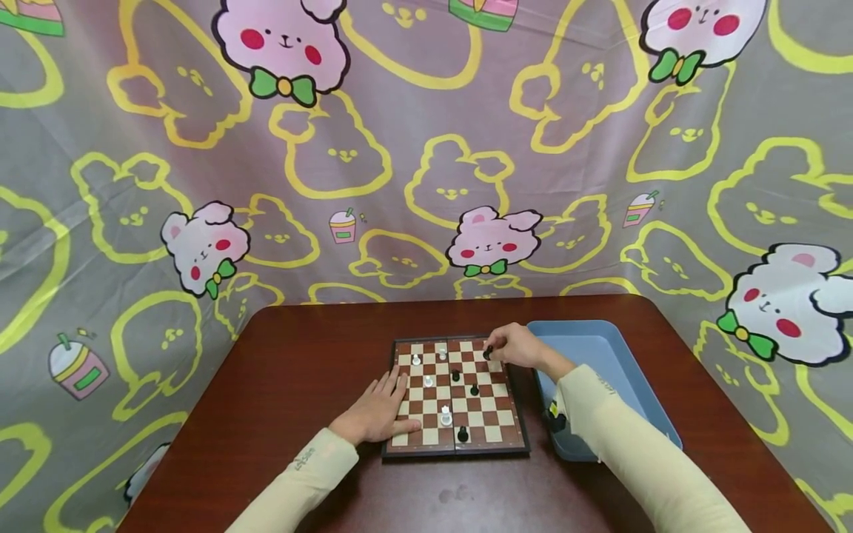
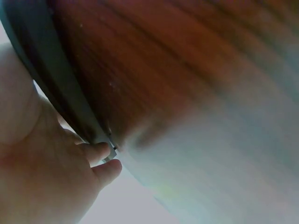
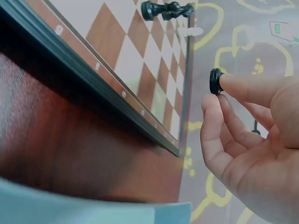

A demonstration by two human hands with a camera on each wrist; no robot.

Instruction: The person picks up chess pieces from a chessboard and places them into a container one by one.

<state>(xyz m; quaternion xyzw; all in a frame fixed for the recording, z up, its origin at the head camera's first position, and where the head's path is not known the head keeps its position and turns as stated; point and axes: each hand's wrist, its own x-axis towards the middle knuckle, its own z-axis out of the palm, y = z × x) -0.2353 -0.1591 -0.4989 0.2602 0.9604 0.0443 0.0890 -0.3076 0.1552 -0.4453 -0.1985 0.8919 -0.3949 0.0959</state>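
An open chessboard (image 1: 436, 437) with brown and cream squares lies on the table. My right hand (image 1: 520, 346) pinches a black chess piece (image 1: 489, 353) over the board's far right corner. In the right wrist view, the round base of that black piece (image 3: 215, 81) sticks out from between thumb and fingers, apart from the board. My left hand (image 1: 373, 411) rests on the board's left edge, fingers extended and thumb over the near squares. White pieces stand mainly on the left half, including a larger white piece (image 1: 446, 416). Three black pieces, one a black pawn-like piece (image 1: 474, 389), stand on the right half.
A blue-grey tray (image 1: 643, 385) lies right of the board, beneath my right forearm; most of its near left part is hidden. The dark brown table (image 1: 300, 370) extends left of the board. A patterned curtain (image 1: 413, 252) hangs behind and at both sides.
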